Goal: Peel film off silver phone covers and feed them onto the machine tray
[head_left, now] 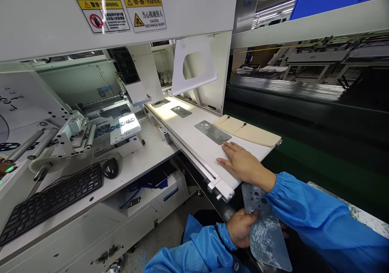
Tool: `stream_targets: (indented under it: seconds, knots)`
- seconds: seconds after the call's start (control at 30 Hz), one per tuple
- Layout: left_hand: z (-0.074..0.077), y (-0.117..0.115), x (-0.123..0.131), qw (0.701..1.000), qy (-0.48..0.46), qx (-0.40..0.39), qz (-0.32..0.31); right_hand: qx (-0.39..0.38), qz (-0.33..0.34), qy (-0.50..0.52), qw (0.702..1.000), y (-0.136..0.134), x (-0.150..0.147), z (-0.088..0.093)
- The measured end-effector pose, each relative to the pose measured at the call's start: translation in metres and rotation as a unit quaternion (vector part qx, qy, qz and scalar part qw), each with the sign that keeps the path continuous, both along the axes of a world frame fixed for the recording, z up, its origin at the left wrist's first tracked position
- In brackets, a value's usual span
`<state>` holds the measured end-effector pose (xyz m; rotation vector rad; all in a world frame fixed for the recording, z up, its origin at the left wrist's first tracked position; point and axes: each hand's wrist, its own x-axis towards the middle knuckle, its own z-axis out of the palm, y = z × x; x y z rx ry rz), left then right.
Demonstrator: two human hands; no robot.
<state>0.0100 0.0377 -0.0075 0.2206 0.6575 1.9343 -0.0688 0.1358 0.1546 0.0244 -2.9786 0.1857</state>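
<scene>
My left hand (242,226) grips a grey phone back cover (269,236) by its long edge, below the end of the conveyor. Round camera holes show near the top of this cover, and its surface carries whitish smears. My right hand (244,162) lies palm down on the white conveyor belt (200,151), fingers stretched out. Its fingertips are at the near end of another grey phone back cover (212,132), which lies flat on the belt. Farther along, a smaller-looking phone back cover (181,111) rests under bright light at the machine's opening.
A cream curved guide (247,131) with two dark knobs borders the belt's right side. The white machine housing (194,9) overhangs the belt. A keyboard (54,200) and a mouse (110,168) stand on the left ledge. At right runs a dark green belt (328,159).
</scene>
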Motion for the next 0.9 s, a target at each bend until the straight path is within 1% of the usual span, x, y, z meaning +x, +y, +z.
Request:
stream_targets:
  seconds: [0.07,0.13,0.23,0.33,0.47,0.7,0.9]
  knots:
    - [-0.002,0.0,0.0,1.0,-0.004,0.0,0.0,0.006,0.008,0.029,1.0,0.0,-0.008,0.002]
    - [-0.004,0.0,0.0,1.0,-0.005,0.003,-0.003,0.008,0.038,0.034,0.999,0.001,-0.02,0.005]
    - [-0.004,0.0,0.0,1.0,0.003,0.007,-0.006,0.001,0.075,-0.025,0.997,0.003,-0.038,0.009]
    - [-0.004,-0.002,0.0,1.0,0.004,-0.004,0.0,-0.008,0.077,-0.052,0.996,0.008,-0.048,0.01]
    - [-0.004,-0.002,0.0,1.0,-0.004,-0.022,0.0,-0.011,0.072,-0.044,0.996,0.011,-0.048,0.008]
    - [-0.002,0.0,-0.001,1.0,-0.003,0.002,-0.003,-0.016,0.063,-0.047,0.997,0.008,-0.046,0.009]
    - [0.0,0.0,0.0,1.0,-0.003,0.013,-0.007,-0.016,0.083,-0.026,0.996,0.004,-0.049,0.006]
